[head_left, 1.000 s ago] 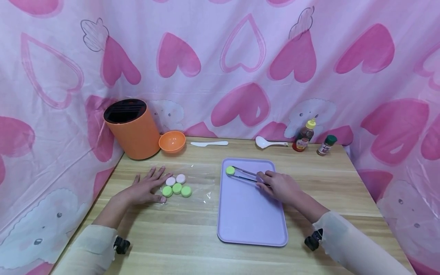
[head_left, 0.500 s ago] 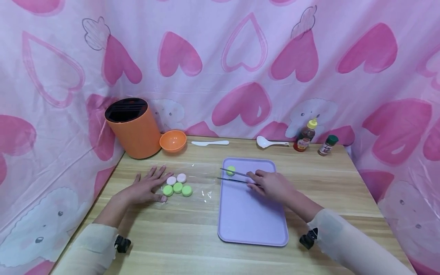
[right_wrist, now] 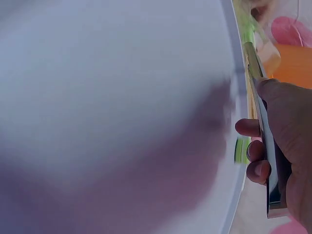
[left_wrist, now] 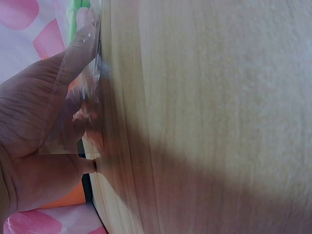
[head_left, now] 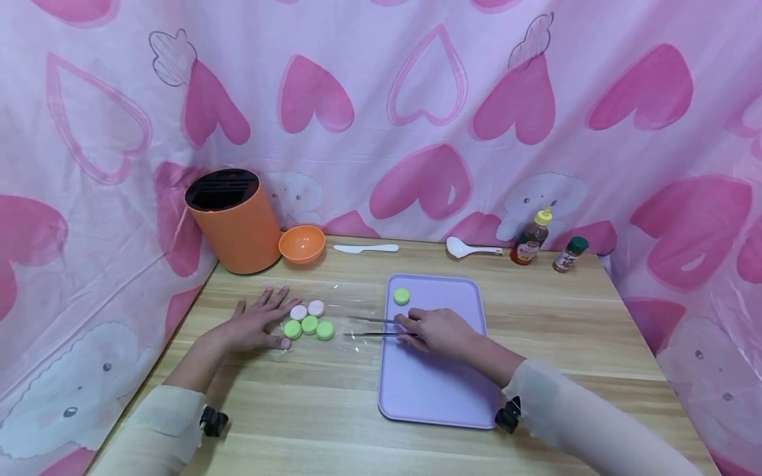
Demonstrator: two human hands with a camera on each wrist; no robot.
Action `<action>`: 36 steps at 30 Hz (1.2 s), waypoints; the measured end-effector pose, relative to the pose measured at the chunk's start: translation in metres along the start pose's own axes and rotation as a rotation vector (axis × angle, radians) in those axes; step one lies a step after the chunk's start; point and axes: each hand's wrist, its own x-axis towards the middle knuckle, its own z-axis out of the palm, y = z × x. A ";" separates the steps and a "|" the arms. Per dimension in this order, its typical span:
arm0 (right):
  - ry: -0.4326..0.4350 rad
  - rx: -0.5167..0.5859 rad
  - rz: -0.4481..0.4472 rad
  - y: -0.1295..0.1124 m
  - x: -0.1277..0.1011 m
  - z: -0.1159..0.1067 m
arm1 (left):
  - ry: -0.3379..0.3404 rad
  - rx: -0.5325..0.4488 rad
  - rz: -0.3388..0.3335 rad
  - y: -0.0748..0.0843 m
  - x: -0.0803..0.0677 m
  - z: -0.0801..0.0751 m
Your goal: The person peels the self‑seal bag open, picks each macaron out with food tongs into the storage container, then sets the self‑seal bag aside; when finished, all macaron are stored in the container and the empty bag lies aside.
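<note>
My right hand (head_left: 443, 334) grips metal tongs (head_left: 372, 334) over the tray's left edge. The tongs' two arms stand apart with nothing between them, their tips reaching left over a clear plastic wrapper (head_left: 357, 303). On the lilac tray (head_left: 437, 396), one green macaron (head_left: 401, 297) lies near the far left corner. Three green macarons (head_left: 309, 324) and two pale pink macarons (head_left: 315, 308) lie grouped on the wrapper. My left hand (head_left: 253, 327) rests with spread fingers on the wrapper's left end, thumb and fingertips close beside the macarons. In the left wrist view, the plastic (left_wrist: 56, 144) overlaps that hand.
Along the back stand an orange knife block (head_left: 235, 228), an orange bowl (head_left: 302, 244), a white knife (head_left: 366, 248), a white spoon (head_left: 464, 248), a yellow-capped sauce bottle (head_left: 530, 241) and a green-capped spice jar (head_left: 568, 256). A pink heart-print curtain (head_left: 417, 79) surrounds the wooden table (head_left: 286, 410).
The tongs have let go of the green macaron, which stays on the tray. My right hand has moved left and nearer with the tongs. The left hand keeps its place.
</note>
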 end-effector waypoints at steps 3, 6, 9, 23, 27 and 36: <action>-0.004 0.010 -0.020 -0.006 0.010 0.004 | 0.002 0.006 -0.004 0.000 0.000 0.000; -0.001 0.020 -0.037 -0.010 0.018 0.007 | 0.002 0.009 -0.004 0.000 -0.001 0.000; 0.010 0.015 -0.057 -0.014 0.024 0.008 | 0.001 0.008 -0.009 0.000 0.000 0.000; 0.015 0.033 -0.072 -0.017 0.025 0.010 | 0.002 0.000 0.001 0.000 0.000 0.001; 0.009 0.042 -0.056 -0.016 0.022 0.007 | 0.000 -0.002 -0.001 0.000 0.000 0.001; 0.056 -0.011 -0.023 -0.003 0.008 -0.002 | -0.002 0.000 -0.008 -0.002 0.000 0.000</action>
